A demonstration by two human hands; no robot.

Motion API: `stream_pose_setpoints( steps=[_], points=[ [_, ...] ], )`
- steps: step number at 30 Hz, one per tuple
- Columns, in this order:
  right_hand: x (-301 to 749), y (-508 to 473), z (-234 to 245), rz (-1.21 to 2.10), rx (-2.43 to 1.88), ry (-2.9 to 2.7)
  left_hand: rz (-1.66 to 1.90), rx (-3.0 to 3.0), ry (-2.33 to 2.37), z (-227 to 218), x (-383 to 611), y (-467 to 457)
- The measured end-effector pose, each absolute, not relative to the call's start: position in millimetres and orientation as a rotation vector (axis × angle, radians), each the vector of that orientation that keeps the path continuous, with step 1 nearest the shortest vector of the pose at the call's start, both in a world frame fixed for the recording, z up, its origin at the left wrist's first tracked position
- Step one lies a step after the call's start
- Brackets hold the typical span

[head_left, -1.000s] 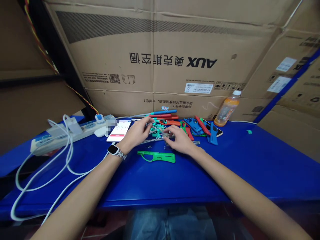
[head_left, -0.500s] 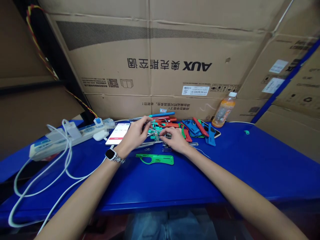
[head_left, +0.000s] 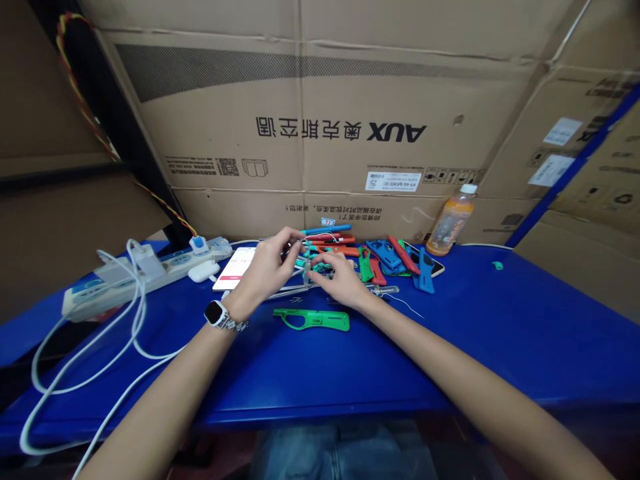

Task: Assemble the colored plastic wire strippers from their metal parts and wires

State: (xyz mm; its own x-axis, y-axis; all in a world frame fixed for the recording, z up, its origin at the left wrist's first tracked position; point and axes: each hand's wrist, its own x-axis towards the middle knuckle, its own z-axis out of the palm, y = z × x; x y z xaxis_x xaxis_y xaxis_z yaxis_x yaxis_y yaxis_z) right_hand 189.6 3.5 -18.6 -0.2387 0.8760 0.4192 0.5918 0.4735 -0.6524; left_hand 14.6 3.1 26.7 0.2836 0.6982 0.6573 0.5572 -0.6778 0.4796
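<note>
My left hand (head_left: 277, 262), with a watch at the wrist, has its fingers closed in a pinch over the middle of the pile. What they grip, if anything, is too small to make out. Just to its right, the fingertips of my right hand (head_left: 340, 280) pinch a small greyish, partly clear part (head_left: 307, 272). Below both hands a green plastic lighter-shaped half shell (head_left: 315, 319) lies flat. Behind the fingers are small teal parts and red and orange shells (head_left: 336, 251), partly hidden. Thin metal pieces (head_left: 296, 300) lie below my left hand.
Blue, red and green shells (head_left: 385, 255) are heaped to the right, beside a phone and an orange drink bottle (head_left: 453, 220). At left are a lit phone (head_left: 231, 274), white earphone case (head_left: 203, 271), power strip (head_left: 173, 267) and looping white cables (head_left: 137, 320). Cardboard (head_left: 330, 160) stands behind.
My right hand has shifted slightly left, bringing its fingertips and the small greyish part closer to my left hand. The green half shell lies where it was.
</note>
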Motion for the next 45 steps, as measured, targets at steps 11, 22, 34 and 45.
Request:
stream_pose_setpoints(
  steps=[11,22,34,45],
  points=[
    [202.7,-12.9,-10.8,0.723,-1.07,-1.912,1.142,2.499,1.169,28.2,2.4,4.9],
    [237.3,-8.7,-0.8,0.515,-1.067,-2.06,0.812,2.532,0.998,22.1,-6.3,7.0],
    [229.9,-8.9,-7.5,1.087,-1.022,-2.101,0.711,2.468,1.014,14.2,-15.9,-4.3],
    [216.9,-24.7,-12.9,1.191,-0.94,-2.024,0.53,2.313,0.871,9.6,-3.0,-13.8]
  ],
)
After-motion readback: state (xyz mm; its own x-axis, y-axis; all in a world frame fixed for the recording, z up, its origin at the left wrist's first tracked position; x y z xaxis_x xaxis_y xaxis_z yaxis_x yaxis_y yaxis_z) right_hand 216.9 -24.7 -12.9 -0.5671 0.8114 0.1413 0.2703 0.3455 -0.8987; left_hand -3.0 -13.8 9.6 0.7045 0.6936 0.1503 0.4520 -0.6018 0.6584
